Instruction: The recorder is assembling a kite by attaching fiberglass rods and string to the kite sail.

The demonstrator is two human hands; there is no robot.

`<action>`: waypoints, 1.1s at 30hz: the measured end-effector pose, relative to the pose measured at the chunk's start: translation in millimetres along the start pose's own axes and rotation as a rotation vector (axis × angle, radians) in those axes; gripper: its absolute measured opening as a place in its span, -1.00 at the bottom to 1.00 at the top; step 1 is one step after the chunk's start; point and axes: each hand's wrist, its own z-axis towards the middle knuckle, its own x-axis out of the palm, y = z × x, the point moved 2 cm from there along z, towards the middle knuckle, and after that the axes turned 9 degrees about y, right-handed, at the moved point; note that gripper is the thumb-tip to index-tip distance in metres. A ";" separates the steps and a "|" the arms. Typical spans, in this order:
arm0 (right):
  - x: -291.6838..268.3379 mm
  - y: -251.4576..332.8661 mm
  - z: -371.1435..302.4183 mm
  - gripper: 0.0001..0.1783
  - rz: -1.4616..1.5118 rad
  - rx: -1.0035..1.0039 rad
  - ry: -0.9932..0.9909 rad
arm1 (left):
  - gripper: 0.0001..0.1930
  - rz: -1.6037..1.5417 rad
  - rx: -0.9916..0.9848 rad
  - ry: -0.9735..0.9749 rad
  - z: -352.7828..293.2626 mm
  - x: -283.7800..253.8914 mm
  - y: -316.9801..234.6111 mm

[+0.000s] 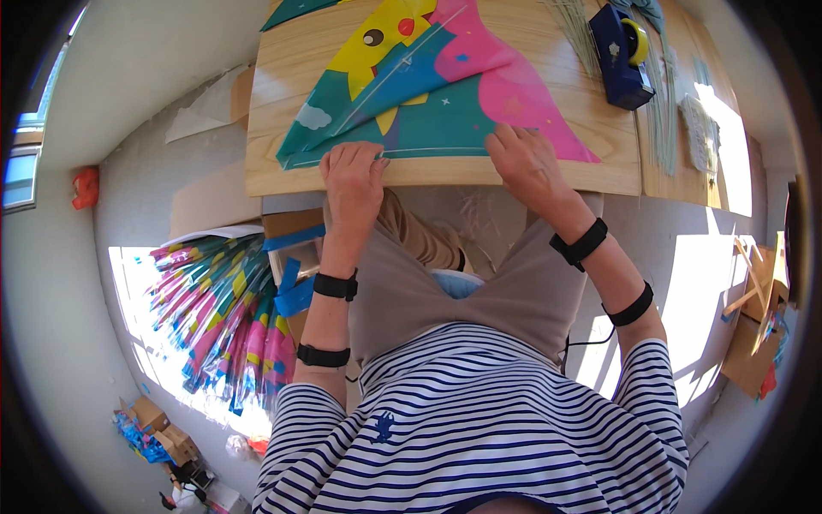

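Observation:
A colourful kite (454, 116) lies on the wooden table (342, 180), its teal, blue and pink sheet printed with a yellow cartoon figure. Part of the sheet is folded over itself. A thin white rod (441, 152) runs along the near edge. My left hand (353, 176) is closed on that edge toward the left corner, thumb and fingers pinched together. Farther right, my right hand (527, 167) pinches the same edge where teal meets pink. The fingers hide exactly what lies between them in both hands.
A blue tape dispenser (621, 60) with yellow tape stands at the far right. Beside it lie bundles of thin pale rods (661, 120) and a clear bag (700, 133). Left of my legs hangs a stack of folded kites (223, 308) by a cardboard box (291, 224).

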 end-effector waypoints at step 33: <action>38.5 -7.0 11.1 -0.83 0.173 -0.004 0.035 | -0.85 0.044 -0.081 -0.001 -2.6 3.4 34.2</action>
